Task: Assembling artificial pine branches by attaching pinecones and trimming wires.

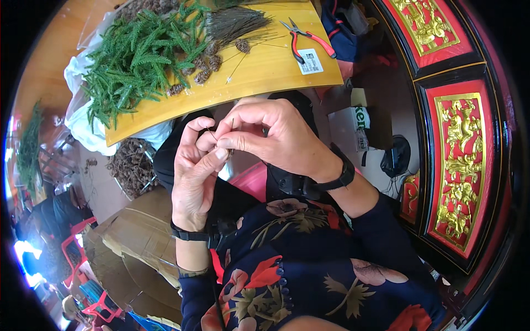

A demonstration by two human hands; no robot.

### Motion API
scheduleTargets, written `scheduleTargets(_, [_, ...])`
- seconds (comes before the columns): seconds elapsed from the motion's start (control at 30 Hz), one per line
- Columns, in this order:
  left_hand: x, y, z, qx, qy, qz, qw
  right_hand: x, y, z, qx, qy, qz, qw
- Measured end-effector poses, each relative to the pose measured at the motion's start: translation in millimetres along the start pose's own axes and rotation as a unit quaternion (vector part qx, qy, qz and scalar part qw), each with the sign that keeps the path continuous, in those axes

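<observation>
Thin wire (232, 124) — pinched between both hands' fingertips (223, 144).

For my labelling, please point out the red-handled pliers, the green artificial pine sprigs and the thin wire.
red-handled pliers (312, 37): head view, red handle.
green artificial pine sprigs (138, 55): head view, pile middle.
thin wire (232, 122): head view, upper end.

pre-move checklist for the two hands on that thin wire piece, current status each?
1. Thin dark wire stem pinched between both hands: ok, left hand and right hand meet on it.
2. Small brown cone at the stem: cannot tell, fingers hide it.
3. Red-handled metal pliers in reach on the yellow wooden board: ok, lying free.
4. Supply of loose brown pine cones on the board: ok.
5. Green artificial fir sprigs at hand: ok, heaped on the board's left.
</observation>
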State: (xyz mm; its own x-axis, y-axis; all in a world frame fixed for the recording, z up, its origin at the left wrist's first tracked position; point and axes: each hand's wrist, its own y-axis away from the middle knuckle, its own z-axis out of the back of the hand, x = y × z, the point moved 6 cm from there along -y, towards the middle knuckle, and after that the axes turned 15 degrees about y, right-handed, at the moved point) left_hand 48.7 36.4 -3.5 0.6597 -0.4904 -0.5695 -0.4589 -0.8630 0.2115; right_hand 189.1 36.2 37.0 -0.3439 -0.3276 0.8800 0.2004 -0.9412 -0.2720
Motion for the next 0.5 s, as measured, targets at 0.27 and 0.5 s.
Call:
scheduleTargets(0.27, [-2.0,1.8,-13.9,-0.042,-0.051,-0.035,0.997,-3.8,8.3,-4.6,-0.053,-0.086,-0.103,0.990])
scheduleTargets(0.5, [5.6,4.3,-12.5,-0.009,-0.106,0.110,0.988,0.4,12.5,-0.3,-0.115,-0.058,-0.076,0.989])
